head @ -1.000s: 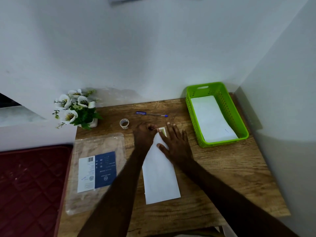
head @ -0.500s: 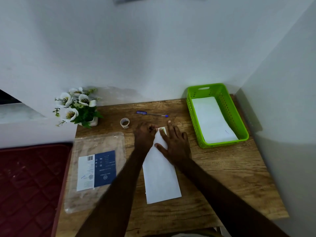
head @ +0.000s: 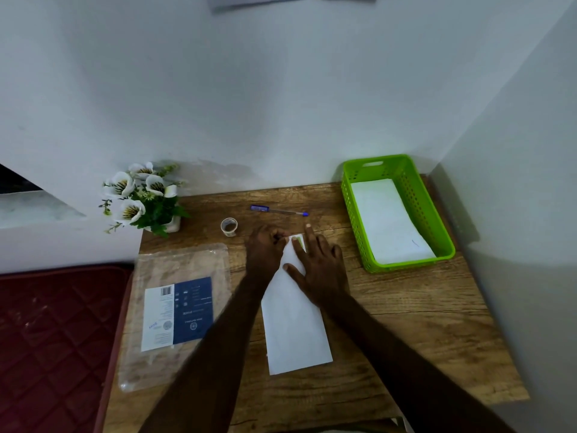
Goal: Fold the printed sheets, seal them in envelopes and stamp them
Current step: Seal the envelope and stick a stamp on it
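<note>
White envelope lies flat on the wooden desk, long axis running away from the person, far end under both hands. Small stamp with a green edge sits at the envelope's far corner. Right hand lies flat on the envelope's far part, fingers straight and spread, index fingertip touching the stamp, thumb pressing the paper nearer the person. Left hand sits just left of the stamp at the envelope's far-left edge, fingers curled inward with tips bunched by the stamp; cannot tell if it pinches anything. Green perforated plastic basket at the desk's far right, a white envelope or sheet lying inside it. Blue-capped pen lies near the wall, beyond the hands, apart from them. Small round cup with dark contents just left of the left hand, not touching. White artificial flowers in a small pot at the far-left corner of the desk. Clear plastic packet with a blue and white label lies flat on the desk's left side, well left of the envelope. Dark red quilted mattress beside the desk on the left.
</note>
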A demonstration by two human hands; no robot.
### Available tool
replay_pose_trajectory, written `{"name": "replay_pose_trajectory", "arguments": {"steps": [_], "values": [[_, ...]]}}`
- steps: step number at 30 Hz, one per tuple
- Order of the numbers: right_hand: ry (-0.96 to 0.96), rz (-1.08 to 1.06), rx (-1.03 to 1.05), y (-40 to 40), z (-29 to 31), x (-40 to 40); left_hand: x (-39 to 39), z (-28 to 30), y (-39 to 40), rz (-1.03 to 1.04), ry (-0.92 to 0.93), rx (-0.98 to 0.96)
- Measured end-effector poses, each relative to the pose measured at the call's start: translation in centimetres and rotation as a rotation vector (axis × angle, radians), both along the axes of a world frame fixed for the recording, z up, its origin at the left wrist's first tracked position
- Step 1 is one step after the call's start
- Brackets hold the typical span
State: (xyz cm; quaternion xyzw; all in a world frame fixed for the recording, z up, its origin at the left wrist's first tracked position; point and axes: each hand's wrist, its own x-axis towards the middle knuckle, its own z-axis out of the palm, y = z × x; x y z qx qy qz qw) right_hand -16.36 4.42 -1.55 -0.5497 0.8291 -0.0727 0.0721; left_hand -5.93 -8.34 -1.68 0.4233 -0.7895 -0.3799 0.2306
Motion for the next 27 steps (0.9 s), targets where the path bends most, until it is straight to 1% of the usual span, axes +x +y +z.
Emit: {"name": "replay_pose_trajectory", "arguments": {"steps": [3, 9, 13, 15, 18, 21, 24, 27], "values": [[-0.011, -0.046, -0.001, -0.1, 0.0, 0.7, 0.0, -0.5, -0.3, 0.005, -0.01, 0.022], [0.039, 0.008, -0.048, 1.5, -1.0, -0.2, -0.3, -1.0, -0.5, 0.035, -0.061, 0.043], [0.022, -0.086, -0.004, 0.2, -0.5, 0.0, -0.3, -2.1, -0.9, 0.029, -0.062, 0.092], [0.024, -0.066, -0.016, 0.5, -0.6, 0.2, -0.2, -1.8, -0.7, 0.038, -0.043, 0.075], [0.062, -0.005, -0.054, 1.5, -1.0, -0.2, -0.2, -1.2, -0.3, 0.015, -0.011, 0.001], [0.014, -0.038, -0.013, 0.5, -0.3, -0.6, -0.1, -1.2, -0.5, 0.019, -0.034, 0.019], [-0.021, -0.073, 0.009, -0.6, -0.1, -0.1, -0.1, -1.4, -0.4, -0.01, -0.032, -0.018], [0.009, -0.074, -0.012, 0.2, -0.8, 0.6, -0.2, -1.4, -0.4, 0.026, -0.051, 0.015]]}}
